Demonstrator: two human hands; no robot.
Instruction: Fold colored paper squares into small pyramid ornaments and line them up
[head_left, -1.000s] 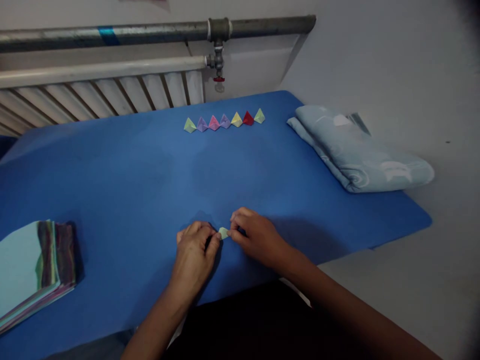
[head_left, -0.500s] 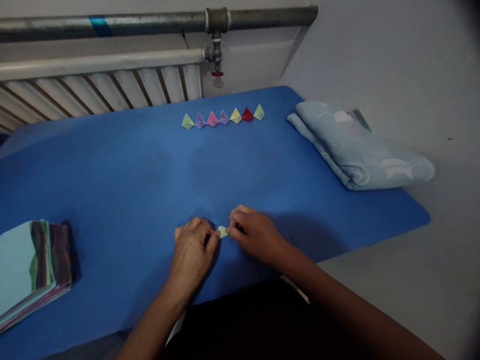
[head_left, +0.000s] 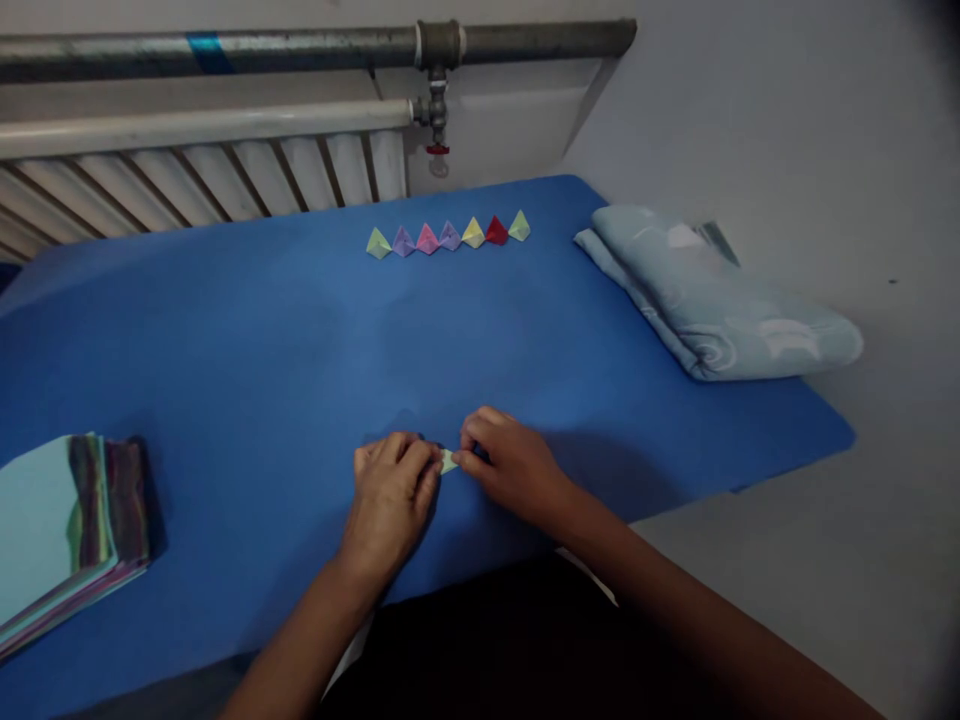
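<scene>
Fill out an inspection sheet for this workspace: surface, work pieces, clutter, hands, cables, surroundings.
Surface: blue tabletop, shadowed near the hands.
Work pieces: small pale green piece between the hands; row of seven folded pieces near the far edge.
Clutter: stack of sheets at left; folded cloth at right.
Hands: left hand and right hand at opposite ends of the green piece; exact grip hidden.
Cables: nothing seen.
Surroundings: radiator, metal pipe, red valve handle.

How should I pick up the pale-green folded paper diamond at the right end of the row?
Probably pinch the pale-green folded paper diamond gently by its right corner, coming from the right: that pointed corner is free, while its left corner is right beside the red folded paper diamond.
</scene>
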